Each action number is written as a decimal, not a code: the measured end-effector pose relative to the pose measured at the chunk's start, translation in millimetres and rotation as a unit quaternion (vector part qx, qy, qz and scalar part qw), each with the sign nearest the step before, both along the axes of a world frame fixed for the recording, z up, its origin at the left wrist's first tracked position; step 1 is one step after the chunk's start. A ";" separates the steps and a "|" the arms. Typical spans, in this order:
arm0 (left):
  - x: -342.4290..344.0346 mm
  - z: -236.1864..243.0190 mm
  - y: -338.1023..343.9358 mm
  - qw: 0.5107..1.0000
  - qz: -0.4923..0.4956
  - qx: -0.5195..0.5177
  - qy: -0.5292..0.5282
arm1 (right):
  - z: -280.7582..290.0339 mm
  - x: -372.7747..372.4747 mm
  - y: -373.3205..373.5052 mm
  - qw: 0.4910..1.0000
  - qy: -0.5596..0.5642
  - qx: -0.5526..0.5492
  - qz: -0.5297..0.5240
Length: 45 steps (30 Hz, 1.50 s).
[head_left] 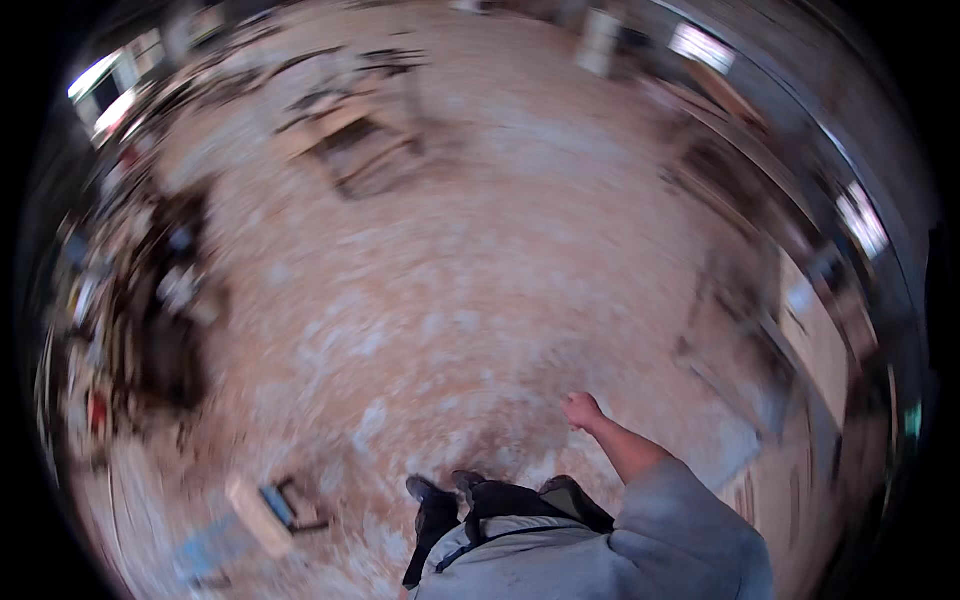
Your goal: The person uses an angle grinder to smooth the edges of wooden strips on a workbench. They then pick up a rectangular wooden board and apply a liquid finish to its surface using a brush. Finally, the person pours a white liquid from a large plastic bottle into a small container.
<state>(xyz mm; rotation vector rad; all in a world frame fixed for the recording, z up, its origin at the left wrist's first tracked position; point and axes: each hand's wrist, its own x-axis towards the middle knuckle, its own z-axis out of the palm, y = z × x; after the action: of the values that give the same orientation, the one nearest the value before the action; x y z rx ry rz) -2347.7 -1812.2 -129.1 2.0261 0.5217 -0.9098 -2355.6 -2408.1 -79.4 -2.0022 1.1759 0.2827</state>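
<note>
The right hand [580, 411] hangs above the floor [450, 280], fingers apparently curled; blur hides whether it is closed. The left hand is out of view, its state unknown. Right of the right hand stands a blurred frame-like structure [738, 372]. Farther ahead is a wooden frame [348, 122].

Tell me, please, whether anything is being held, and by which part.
No held thing shows at the right hand, though blur could hide something small. The left hand is out of view, so its hold cannot be told.
</note>
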 end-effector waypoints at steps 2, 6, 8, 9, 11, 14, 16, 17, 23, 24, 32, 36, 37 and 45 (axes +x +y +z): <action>66.2 -0.7 -27.2 0.997 -0.078 0.008 -0.001 | 9.7 -47.5 -21.8 0.991 -0.008 0.034 -0.127; 195.8 -9.6 -83.5 0.980 -0.195 0.023 -0.005 | 2.6 -157.7 -13.3 0.957 0.040 0.048 -0.282; 244.5 -23.0 -110.7 0.975 -0.220 0.028 -0.010 | -7.6 -202.5 -0.7 0.933 0.039 0.050 -0.354; 273.8 -16.3 -136.0 0.969 -0.243 0.033 -0.013 | -1.0 -218.4 27.6 0.888 0.008 0.093 -0.451; 318.3 -19.2 -175.3 0.962 -0.268 0.044 -0.018 | 10.9 -244.5 63.0 0.805 -0.041 0.146 -0.574; 375.1 -28.7 -220.5 0.963 -0.264 0.037 -0.040 | -11.4 -268.8 91.9 0.746 -0.082 0.182 -0.635; 411.5 -19.6 -271.4 0.960 -0.273 0.017 -0.051 | -17.4 -280.7 120.8 0.723 -0.081 0.185 -0.661; 431.0 -21.7 -298.3 0.961 -0.271 -0.009 -0.058 | -23.2 -291.1 126.8 0.701 -0.090 0.202 -0.678; 375.0 8.2 -568.4 0.936 -0.318 -0.134 -0.063 | -72.5 -378.3 104.1 0.613 -0.118 0.239 -0.744; 316.8 30.6 -609.3 0.924 -0.344 -0.161 -0.053 | -66.1 -396.5 99.8 0.602 -0.116 0.220 -0.759; 13.3 31.4 -814.5 0.762 -0.631 -0.107 0.102 | -17.6 -494.4 -13.5 0.508 -0.180 0.163 -0.827; -31.5 -25.8 -934.9 0.479 -0.844 -0.219 -0.098 | -42.8 -510.6 -39.2 0.428 -0.185 0.208 -0.860; -91.7 22.1 -976.2 0.605 -0.786 -0.127 -0.023 | -44.4 -517.9 -34.7 0.399 -0.185 0.205 -0.874; -258.1 32.4 -1289.9 0.641 -0.697 -0.319 0.045 | -20.5 -548.5 -122.4 0.330 -0.120 0.267 -0.898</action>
<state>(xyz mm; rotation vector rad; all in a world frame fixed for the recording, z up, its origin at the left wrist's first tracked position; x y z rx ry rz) -2605.8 -3102.1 -96.7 1.3863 -1.4238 -1.6922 -2904.1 -2530.6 -100.0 0.5977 1.8996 -0.6906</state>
